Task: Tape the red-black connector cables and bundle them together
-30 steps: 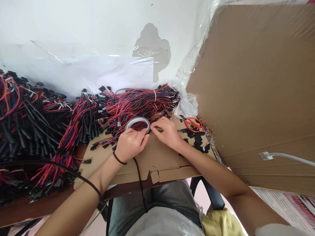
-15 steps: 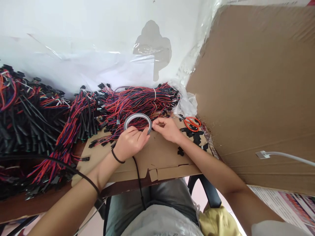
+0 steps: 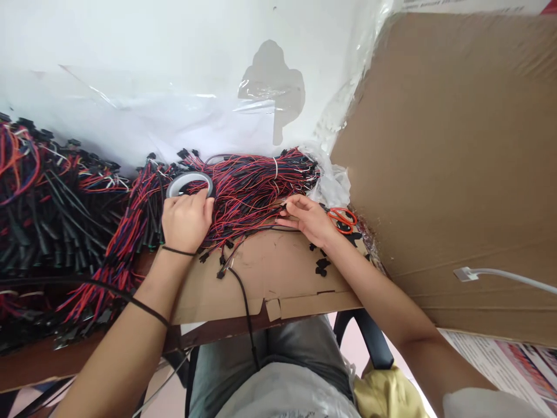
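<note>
My left hand [image 3: 186, 223] is closed round the lower edge of a roll of tape [image 3: 174, 184], grey outside with a pale core, held over the wire bundles at left of centre. My right hand [image 3: 310, 219] is over the right end of the large bundle of red and black wires [image 3: 248, 180]. Its thumb and fingers are apart, close to the wire ends, and I see nothing gripped. A black cable [image 3: 244, 302] with a small connector [image 3: 221, 273] lies between my hands and hangs over the table edge. Orange-handled scissors [image 3: 343, 220] lie just right of my right hand.
More wire bundles [image 3: 65, 215] are piled along the left. Cardboard [image 3: 261, 273] covers the tabletop, with black scraps [image 3: 322, 267] at its right. A tall cardboard panel [image 3: 448, 174] stands on the right, with a white cable [image 3: 500, 276] before it. Crumpled clear plastic [image 3: 333, 183] sits behind.
My left hand has moved left and slightly up with the tape roll, away from my right hand. My right hand has shifted a little right, and its fingers have parted.
</note>
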